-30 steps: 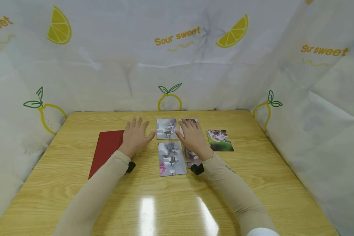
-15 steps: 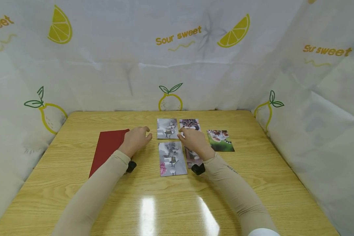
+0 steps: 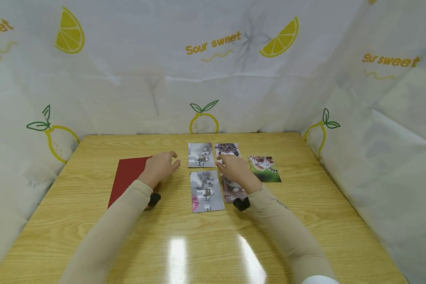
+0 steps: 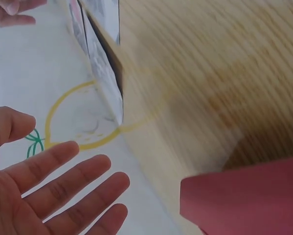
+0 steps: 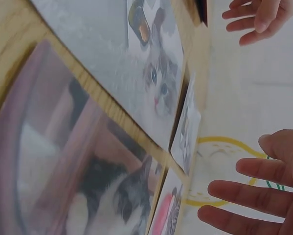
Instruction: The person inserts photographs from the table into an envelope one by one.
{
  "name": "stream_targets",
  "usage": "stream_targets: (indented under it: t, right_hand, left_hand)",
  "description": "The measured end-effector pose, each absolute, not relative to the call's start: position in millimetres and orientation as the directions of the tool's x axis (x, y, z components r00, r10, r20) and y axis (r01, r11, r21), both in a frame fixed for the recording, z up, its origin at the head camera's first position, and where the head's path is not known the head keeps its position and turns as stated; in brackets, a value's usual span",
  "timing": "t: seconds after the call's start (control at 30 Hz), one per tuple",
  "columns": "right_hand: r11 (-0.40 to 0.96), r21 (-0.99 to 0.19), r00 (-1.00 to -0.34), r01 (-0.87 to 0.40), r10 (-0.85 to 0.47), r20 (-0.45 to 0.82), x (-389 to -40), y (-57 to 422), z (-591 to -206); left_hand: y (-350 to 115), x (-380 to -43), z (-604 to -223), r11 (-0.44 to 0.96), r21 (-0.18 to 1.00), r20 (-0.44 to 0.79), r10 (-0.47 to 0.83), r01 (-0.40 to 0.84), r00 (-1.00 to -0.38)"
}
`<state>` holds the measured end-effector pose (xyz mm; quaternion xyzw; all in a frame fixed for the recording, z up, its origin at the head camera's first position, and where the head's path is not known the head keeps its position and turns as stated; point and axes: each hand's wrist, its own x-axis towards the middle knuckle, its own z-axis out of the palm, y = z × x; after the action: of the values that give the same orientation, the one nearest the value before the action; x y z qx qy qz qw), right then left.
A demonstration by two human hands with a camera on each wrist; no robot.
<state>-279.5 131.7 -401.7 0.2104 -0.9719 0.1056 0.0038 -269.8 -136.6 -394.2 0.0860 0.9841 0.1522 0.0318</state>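
Note:
My left hand [image 3: 159, 167] hovers over the right side of a flat red rectangle [image 3: 127, 175], its fingers loosely bent and holding nothing. In the left wrist view, a corner of the red rectangle [image 4: 244, 196] lies below the spread fingers. My right hand [image 3: 236, 169] is held over two picture cards, a tabby cat card [image 3: 227, 148] at the back and another cat card [image 3: 232, 194] in front, partly hidden by the hand. Nothing is between its relaxed fingers. Between the hands lie two greyish kitten cards, one behind [image 3: 200, 152] and one nearer [image 3: 207, 193].
A tiger cub card [image 3: 266, 169] with a green ground lies to the right. The wooden table [image 3: 206, 244] ends at a white lemon-print sheet [image 3: 135, 90] behind and at the sides. Small black wrist cameras sit under both wrists.
Both hands had straighter, spread fingers a second ago; these have since bent and drawn back slightly, uncovering the tabby cat card. The left hand has shifted a little left. The cards have stayed put.

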Motion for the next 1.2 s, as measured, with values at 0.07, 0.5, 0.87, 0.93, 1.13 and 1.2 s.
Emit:
stream_targets:
  t: [0.07, 0.5, 0.87, 0.93, 1.13, 1.2]
  right_hand:
    - [0.888, -0.218, -0.914, -0.405, -0.401, 0.063, -280, 137, -400]
    - [0.907, -0.282, -0.949, -0.312, -0.31, 0.054, -283, 201, -387]
    - [0.878, -0.419, -0.96, -0.231, -0.276, -0.05, -295, 268, -397]
    - [0.875, -0.436, -0.96, -0.213, -0.271, -0.074, -296, 277, -399]
    - [0.853, -0.489, -0.962, -0.185, -0.258, -0.086, -296, 297, -409]
    - [0.844, -0.502, -0.961, -0.189, -0.264, -0.081, -297, 302, -414]
  left_hand:
    - [-141, -271, -393, 0.94, 0.302, -0.041, 0.181, 0.16, -0.983]
    - [-200, -266, -381, 0.854, 0.423, -0.106, 0.379, 0.303, -0.919]
    - [-271, -250, -377, 0.828, 0.453, -0.116, 0.421, 0.33, -0.899]
    - [-282, -246, -379, 0.837, 0.441, -0.11, 0.41, 0.325, -0.906]
    - [-303, -238, -391, 0.849, 0.423, -0.108, 0.394, 0.316, -0.913]
    - [-306, -236, -395, 0.843, 0.445, -0.113, 0.389, 0.303, -0.914]
